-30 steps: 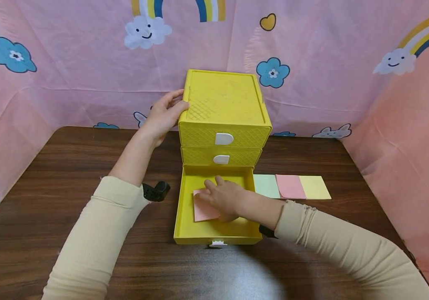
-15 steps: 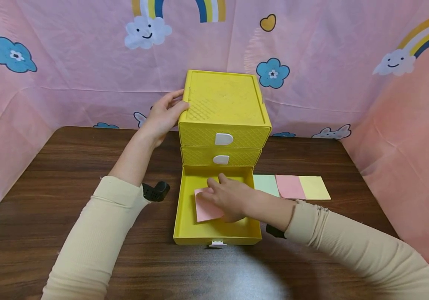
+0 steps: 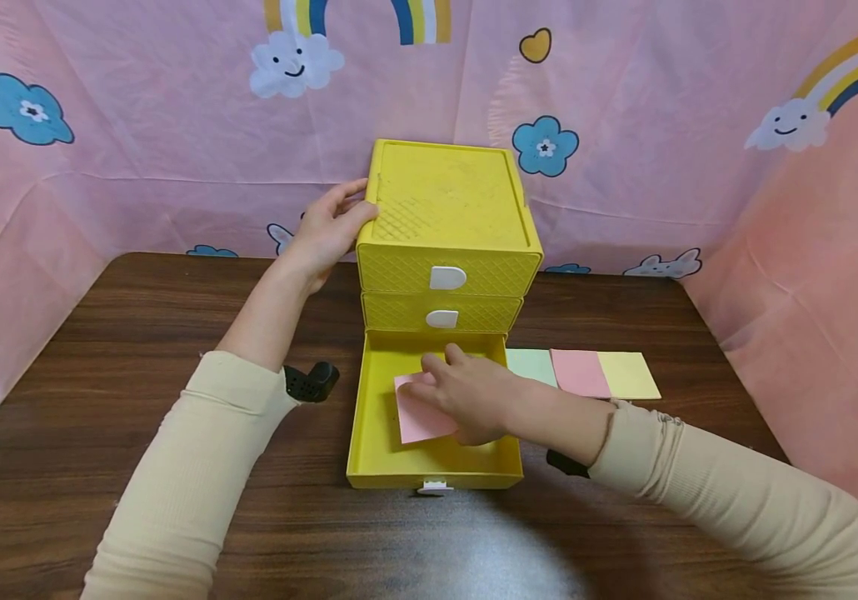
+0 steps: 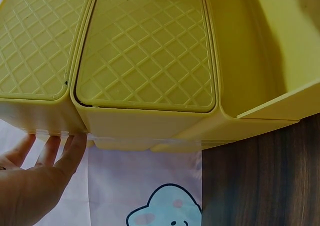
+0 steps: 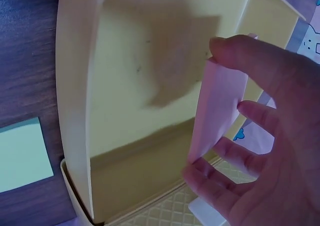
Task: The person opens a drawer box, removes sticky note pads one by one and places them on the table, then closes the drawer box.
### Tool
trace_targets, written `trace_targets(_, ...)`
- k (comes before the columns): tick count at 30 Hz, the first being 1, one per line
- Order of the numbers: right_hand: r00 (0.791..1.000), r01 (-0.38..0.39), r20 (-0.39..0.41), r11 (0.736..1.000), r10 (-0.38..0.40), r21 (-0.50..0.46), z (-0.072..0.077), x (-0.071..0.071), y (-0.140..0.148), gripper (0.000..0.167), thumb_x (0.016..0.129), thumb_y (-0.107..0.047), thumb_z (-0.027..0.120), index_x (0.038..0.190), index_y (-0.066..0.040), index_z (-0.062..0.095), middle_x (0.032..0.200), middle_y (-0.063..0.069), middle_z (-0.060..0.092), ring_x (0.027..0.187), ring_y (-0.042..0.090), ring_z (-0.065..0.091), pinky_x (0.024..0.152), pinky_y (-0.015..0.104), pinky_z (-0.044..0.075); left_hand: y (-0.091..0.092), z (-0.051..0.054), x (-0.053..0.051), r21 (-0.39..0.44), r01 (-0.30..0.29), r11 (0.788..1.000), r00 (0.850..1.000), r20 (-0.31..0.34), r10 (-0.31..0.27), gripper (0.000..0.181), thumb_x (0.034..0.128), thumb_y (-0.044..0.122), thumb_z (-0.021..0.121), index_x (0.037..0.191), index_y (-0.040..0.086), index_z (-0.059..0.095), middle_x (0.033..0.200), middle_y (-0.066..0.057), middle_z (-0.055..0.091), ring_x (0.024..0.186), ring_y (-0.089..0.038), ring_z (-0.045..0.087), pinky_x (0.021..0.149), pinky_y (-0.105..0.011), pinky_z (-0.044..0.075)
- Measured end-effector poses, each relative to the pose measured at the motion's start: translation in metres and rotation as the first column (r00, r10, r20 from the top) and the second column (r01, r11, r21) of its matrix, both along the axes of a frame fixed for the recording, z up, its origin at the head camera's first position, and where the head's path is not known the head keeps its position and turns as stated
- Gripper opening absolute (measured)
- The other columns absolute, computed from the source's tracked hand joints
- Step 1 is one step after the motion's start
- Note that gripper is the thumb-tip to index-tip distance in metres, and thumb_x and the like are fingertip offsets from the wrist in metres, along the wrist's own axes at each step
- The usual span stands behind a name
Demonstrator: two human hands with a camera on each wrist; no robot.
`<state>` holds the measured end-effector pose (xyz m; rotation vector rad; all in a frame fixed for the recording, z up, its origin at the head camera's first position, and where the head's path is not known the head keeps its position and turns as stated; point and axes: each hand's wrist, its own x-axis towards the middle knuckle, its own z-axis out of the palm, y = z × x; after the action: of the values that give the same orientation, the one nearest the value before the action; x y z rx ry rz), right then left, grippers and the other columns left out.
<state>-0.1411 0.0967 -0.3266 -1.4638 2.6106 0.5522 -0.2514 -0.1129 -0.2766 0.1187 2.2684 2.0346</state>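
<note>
In the head view a yellow drawer cabinet [image 3: 451, 192] stands on the table, its bottom drawer [image 3: 384, 467] pulled out. My left hand [image 3: 327, 236] steadies the cabinet's upper left side; the left wrist view has its extended fingers [image 4: 47, 153] against the yellow wall. Over the drawer, my right hand [image 3: 480, 400] pinches a pink sticky note pad [image 3: 417, 417]. In the right wrist view, thumb and fingertips hold the pad [image 5: 220, 100] by its edges, above the drawer floor, with its shadow below.
Right of the drawer, a green pad [image 3: 532, 367], another pink pad [image 3: 581, 373] and a yellow pad [image 3: 629, 375] lie in a row on the dark wooden table [image 3: 309, 517]. Two upper drawers with white handles [image 3: 448, 277] are closed. Pink patterned cloth [image 3: 174, 125] hangs behind.
My right hand has shifted slightly to the right with the pink pad in its grip, and the pad has come up a little. My left hand has stayed on the cabinet.
</note>
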Motion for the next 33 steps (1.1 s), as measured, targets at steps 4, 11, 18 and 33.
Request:
trace_targets(4,1.0,-0.023,-0.014,1.0,0.023,-0.016,0.003,0.0,0.003,0.074,0.068,-0.038,0.073,0.135,-0.025,0.042,0.111,0.008,0.048,0.086,0.026,0.047,0.065,0.029,0.048,-0.001,0.001,0.0,-0.003,0.003,1.0,1.0,0.003,-0.003,0.055,0.0916,0.026,0.05,0.143,0.023,0.033,0.139,-0.007,0.039,0.113,-0.02,0.051,0.095,-0.033,0.044)
trace_targets(11,0.999,-0.042,-0.02,0.998,0.041,-0.044,0.008,0.003,0.01,0.074,0.068,-0.039,0.072,0.134,-0.023,0.043,0.109,0.007,0.05,0.083,0.024,0.046,0.062,0.028,0.045,0.0,0.001,0.001,-0.004,0.001,1.0,1.0,0.004,-0.001,0.054,0.0919,0.026,0.05,0.143,0.023,0.033,0.138,-0.007,0.039,0.112,-0.02,0.052,0.095,-0.033,0.044)
trace_targets(18,1.0,-0.018,0.001,0.995,0.018,-0.103,0.007,0.006,0.021,0.075,0.069,-0.042,0.074,0.134,-0.023,0.043,0.109,0.008,0.049,0.083,0.024,0.046,0.06,0.028,0.046,0.0,0.0,0.0,-0.003,0.002,1.0,1.0,-0.001,-0.002,0.054,0.0922,0.025,0.05,0.144,0.022,0.032,0.138,-0.007,0.039,0.112,-0.02,0.051,0.095,-0.033,0.044)
trace_targets(33,0.999,0.007,0.038,0.977,0.002,-0.215,0.007,0.005,0.044,0.076,0.067,-0.043,0.076,0.133,-0.019,0.045,0.11,0.009,0.049,0.09,0.029,0.049,0.069,0.034,0.049,-0.001,0.0,0.0,-0.005,-0.001,1.0,1.0,0.002,0.001,0.054,0.0916,0.026,0.051,0.143,0.024,0.033,0.138,-0.006,0.04,0.112,-0.019,0.051,0.095,-0.034,0.044)
